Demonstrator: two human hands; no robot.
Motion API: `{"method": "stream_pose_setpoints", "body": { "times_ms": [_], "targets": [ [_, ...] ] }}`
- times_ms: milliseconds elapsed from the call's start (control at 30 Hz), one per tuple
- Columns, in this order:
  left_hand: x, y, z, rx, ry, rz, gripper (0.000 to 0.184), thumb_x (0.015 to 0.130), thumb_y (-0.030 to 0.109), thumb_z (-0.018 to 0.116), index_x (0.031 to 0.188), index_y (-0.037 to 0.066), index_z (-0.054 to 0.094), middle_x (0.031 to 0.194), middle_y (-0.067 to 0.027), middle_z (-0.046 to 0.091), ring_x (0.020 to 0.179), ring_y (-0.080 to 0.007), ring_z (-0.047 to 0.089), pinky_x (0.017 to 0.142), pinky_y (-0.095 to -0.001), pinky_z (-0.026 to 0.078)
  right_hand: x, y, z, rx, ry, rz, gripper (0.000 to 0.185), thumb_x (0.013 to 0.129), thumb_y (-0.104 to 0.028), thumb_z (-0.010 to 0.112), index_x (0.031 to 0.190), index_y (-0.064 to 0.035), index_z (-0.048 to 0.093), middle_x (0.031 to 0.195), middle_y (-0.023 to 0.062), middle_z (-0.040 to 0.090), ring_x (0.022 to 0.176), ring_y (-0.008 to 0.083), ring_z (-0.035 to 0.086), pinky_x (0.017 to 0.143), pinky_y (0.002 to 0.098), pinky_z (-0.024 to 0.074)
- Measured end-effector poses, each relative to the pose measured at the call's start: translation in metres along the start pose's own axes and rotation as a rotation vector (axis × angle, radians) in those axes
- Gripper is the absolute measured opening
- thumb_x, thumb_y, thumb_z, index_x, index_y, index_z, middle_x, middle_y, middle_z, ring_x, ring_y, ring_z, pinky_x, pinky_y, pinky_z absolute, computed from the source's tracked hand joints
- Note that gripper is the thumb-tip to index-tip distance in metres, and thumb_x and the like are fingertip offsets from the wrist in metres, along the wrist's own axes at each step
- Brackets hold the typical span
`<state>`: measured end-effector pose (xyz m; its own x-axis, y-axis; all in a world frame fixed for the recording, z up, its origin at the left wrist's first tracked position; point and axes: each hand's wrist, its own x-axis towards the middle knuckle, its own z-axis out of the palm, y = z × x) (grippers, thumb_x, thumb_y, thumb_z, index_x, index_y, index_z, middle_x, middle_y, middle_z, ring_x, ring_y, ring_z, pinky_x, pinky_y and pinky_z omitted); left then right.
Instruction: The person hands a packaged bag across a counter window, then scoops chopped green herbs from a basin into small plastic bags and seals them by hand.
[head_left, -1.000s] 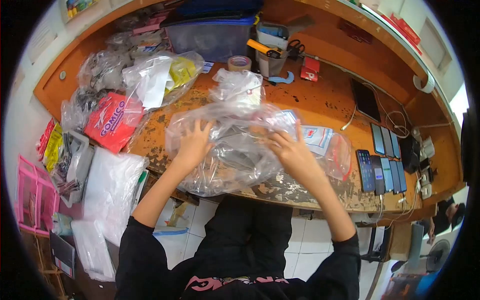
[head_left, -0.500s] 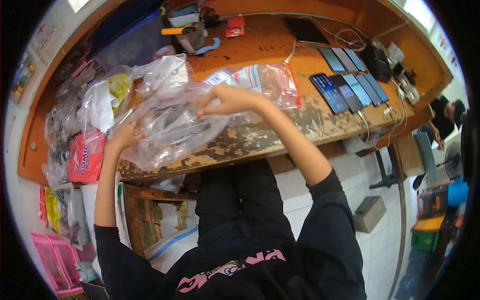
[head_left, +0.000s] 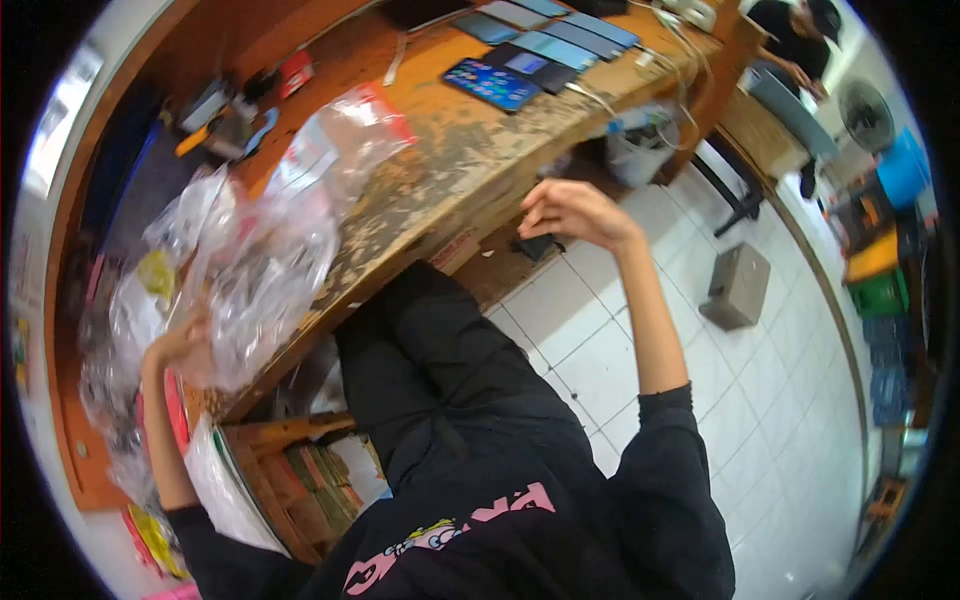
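My left hand (head_left: 182, 340) is at the left of the workbench, its fingers closed on the edge of a crumpled clear plastic bag (head_left: 265, 290). Blur softens those fingertips. Away from the bench, my right hand (head_left: 580, 212) hangs in the air over the tiled floor. Its fingers are loosely bent and apart, and I see nothing held in them. Beyond the large bag lies another clear bag with a red edge (head_left: 385, 118). More crumpled plastic (head_left: 120, 380) is heaped beside my left forearm.
Several phones (head_left: 490, 84) lie in rows on the worn wooden bench (head_left: 430, 190), with white cables at the right. A bucket (head_left: 640, 150) stands under the bench end. A grey box (head_left: 738, 287) sits on the floor. Another person (head_left: 785, 45) is at the far right.
My right hand has left the plastic bag and swung right, past the bench edge. My left hand stays at the bag. The view has turned to the right.
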<state>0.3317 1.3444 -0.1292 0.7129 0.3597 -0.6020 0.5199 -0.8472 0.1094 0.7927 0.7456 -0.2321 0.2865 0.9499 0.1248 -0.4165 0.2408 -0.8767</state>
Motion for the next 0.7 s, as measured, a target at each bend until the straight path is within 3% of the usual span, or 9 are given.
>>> {"method": "stream_pose_setpoints", "body": {
  "times_ms": [33, 100, 300, 367, 467, 500, 533, 633, 700],
  "targets": [
    [0.009, -0.028, 0.016, 0.328, 0.111, 0.141, 0.067, 0.082, 0.022, 0.062, 0.139, 0.004, 0.031, 0.139, -0.0216, 0.039, 0.122, -0.0346, 0.046, 0.097, -0.0405, 0.042, -0.012, 0.017, -0.007, -0.025, 0.056, 0.07, 0.034, 0.096, -0.028, 0.047, 0.108, 0.0017, 0.057, 0.091, 0.0123, 0.063, 0.096, 0.0241, 0.062, 0.088, 0.0407, 0.0498],
    [0.008, 0.006, 0.022, 0.53, 0.065, 0.023, 0.059, 0.078, 0.019, 0.064, 0.13, 0.001, 0.042, 0.136, -0.0238, 0.039, 0.12, -0.0387, 0.045, 0.097, -0.0452, 0.039, -0.027, 0.055, -0.014, -0.081, 0.148, 0.204, 0.033, 0.096, -0.029, 0.048, 0.11, -0.0014, 0.057, 0.093, 0.0105, 0.063, 0.094, 0.0215, 0.063, 0.085, 0.0378, 0.0512],
    [0.004, 0.086, 0.002, 0.477, 0.302, -0.297, 0.042, 0.078, 0.017, 0.061, 0.116, 0.003, 0.052, 0.127, -0.0245, 0.048, 0.107, -0.0385, 0.055, 0.088, -0.0428, 0.046, -0.03, 0.165, -0.021, -0.162, 0.254, 0.401, 0.031, 0.096, -0.029, 0.046, 0.114, -0.0064, 0.058, 0.1, 0.0092, 0.062, 0.09, 0.0196, 0.064, 0.073, 0.0341, 0.0543],
    [0.013, 0.052, -0.011, 0.278, 0.14, -0.193, 0.054, 0.08, 0.022, 0.063, 0.127, 0.002, 0.047, 0.132, -0.024, 0.044, 0.104, -0.0379, 0.056, 0.084, -0.0421, 0.049, -0.024, 0.19, -0.02, -0.207, 0.255, 0.498, 0.032, 0.095, -0.029, 0.045, 0.114, -0.0057, 0.057, 0.098, 0.009, 0.062, 0.086, 0.0202, 0.066, 0.07, 0.0339, 0.0551],
    [-0.02, 0.115, -0.024, -0.112, -0.032, -0.358, 0.063, 0.085, 0.032, 0.06, 0.138, 0.006, 0.037, 0.139, -0.0191, 0.041, 0.114, -0.0306, 0.053, 0.086, -0.0404, 0.049, -0.009, 0.209, -0.02, -0.178, 0.278, 0.557, 0.033, 0.093, -0.03, 0.048, 0.114, -0.0057, 0.057, 0.101, 0.0106, 0.062, 0.089, 0.0225, 0.064, 0.078, 0.0405, 0.0537],
    [-0.01, 0.084, -0.028, 0.016, -0.077, -0.149, 0.068, 0.089, 0.043, 0.054, 0.144, 0.011, 0.028, 0.144, -0.0148, 0.035, 0.121, -0.0283, 0.048, 0.084, -0.0438, 0.05, -0.005, 0.206, -0.018, -0.183, 0.299, 0.544, 0.034, 0.093, -0.029, 0.049, 0.114, -0.0043, 0.057, 0.103, 0.0121, 0.062, 0.086, 0.0218, 0.065, 0.075, 0.0396, 0.0545],
    [-0.013, 0.052, -0.031, 0.004, -0.067, -0.162, 0.068, 0.089, 0.043, 0.054, 0.144, 0.011, 0.028, 0.144, -0.0148, 0.035, 0.121, -0.0283, 0.048, 0.084, -0.0438, 0.05, 0.002, 0.206, -0.021, -0.193, 0.28, 0.545, 0.034, 0.093, -0.029, 0.049, 0.114, -0.0043, 0.057, 0.103, 0.0121, 0.062, 0.086, 0.0218, 0.065, 0.075, 0.0396, 0.0545],
    [-0.03, 0.11, -0.053, -0.437, 0.093, -0.485, 0.062, 0.093, 0.051, 0.041, 0.133, 0.004, 0.044, 0.134, -0.0142, 0.046, 0.104, -0.0331, 0.054, 0.078, -0.0453, 0.052, 0.028, 0.213, -0.034, -0.128, 0.39, 0.567, 0.036, 0.091, -0.026, 0.051, 0.116, -0.0004, 0.054, 0.101, 0.0124, 0.064, 0.083, 0.0223, 0.066, 0.071, 0.0383, 0.0555],
    [-0.04, 0.108, -0.069, -0.552, 0.04, -0.441, 0.06, 0.093, 0.052, 0.04, 0.129, 0.004, 0.049, 0.13, -0.0141, 0.05, 0.1, -0.0314, 0.055, 0.077, -0.0441, 0.052, 0.046, 0.224, -0.052, -0.162, 0.402, 0.576, 0.034, 0.092, -0.026, 0.049, 0.115, -0.0014, 0.056, 0.097, 0.0108, 0.063, 0.082, 0.0217, 0.066, 0.067, 0.035, 0.0563]
  ]
}}
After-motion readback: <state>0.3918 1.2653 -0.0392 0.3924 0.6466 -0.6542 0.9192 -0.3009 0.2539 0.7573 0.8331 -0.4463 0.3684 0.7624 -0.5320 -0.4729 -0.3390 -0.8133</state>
